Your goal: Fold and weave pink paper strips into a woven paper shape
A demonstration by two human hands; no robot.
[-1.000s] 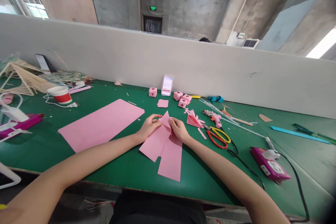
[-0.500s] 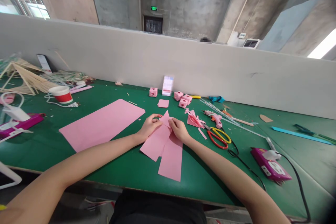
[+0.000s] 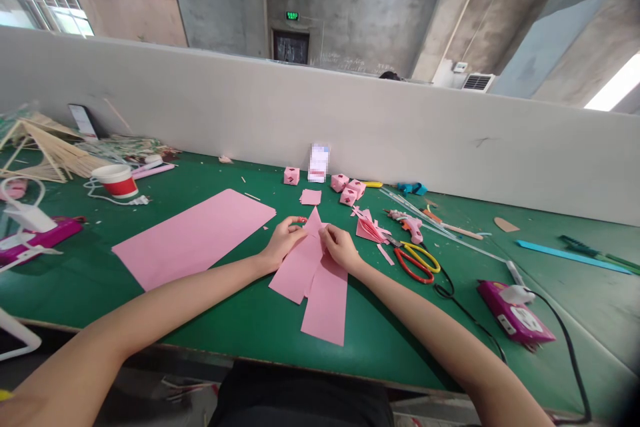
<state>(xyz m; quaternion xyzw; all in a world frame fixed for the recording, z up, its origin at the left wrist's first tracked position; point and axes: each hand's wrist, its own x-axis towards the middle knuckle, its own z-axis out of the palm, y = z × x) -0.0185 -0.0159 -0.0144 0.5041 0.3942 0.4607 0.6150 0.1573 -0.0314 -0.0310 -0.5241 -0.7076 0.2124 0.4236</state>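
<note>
A pink paper piece (image 3: pixel 295 273) with a pointed tip and two strip-like tails is held over the green tabletop (image 3: pixel 225 323), tails spread nearward. Its left edge is pinched by the left hand (image 3: pixel 281 245), thumb on top; its right side is clamped by the thumb and fingers of the right hand (image 3: pixel 343 248). At left, a large pink paper rectangle (image 3: pixel 195 237) is laid flat; at right, red-and-yellow-handled scissors (image 3: pixel 403 246) are seen. Farther off, four small pink paper cubes (image 3: pixel 339 183) are set before a grey partition (image 3: pixel 225 107).

A red-and-white cup (image 3: pixel 119 185) stands beside a frame of thin sticks (image 3: pixel 70 155).
</note>
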